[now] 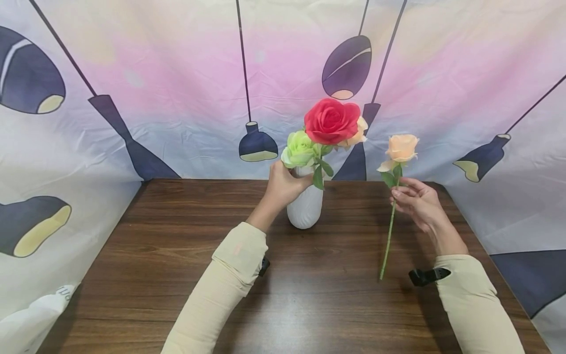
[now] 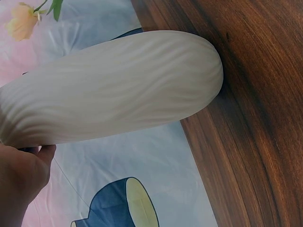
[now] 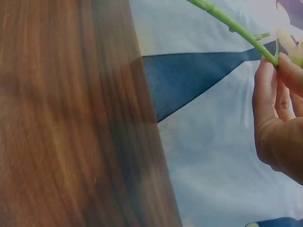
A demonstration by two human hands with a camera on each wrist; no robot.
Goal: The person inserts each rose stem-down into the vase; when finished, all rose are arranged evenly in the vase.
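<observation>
In the head view, a white vase with a wavy ribbed surface stands on the table, holding a red rose, a green rose and a peach bloom partly hidden behind the red one. My left hand grips the vase near its top; the left wrist view shows the vase body with the thumb against its side. To the right, my right hand pinches a single peach rose by its green stem, just below the leaves. Its stem hangs down over the table, bloom upward.
The dark wood table ends at a patterned cloth backdrop at the back and sides. A white item with printed letters, perhaps a bag, lies at the lower left edge.
</observation>
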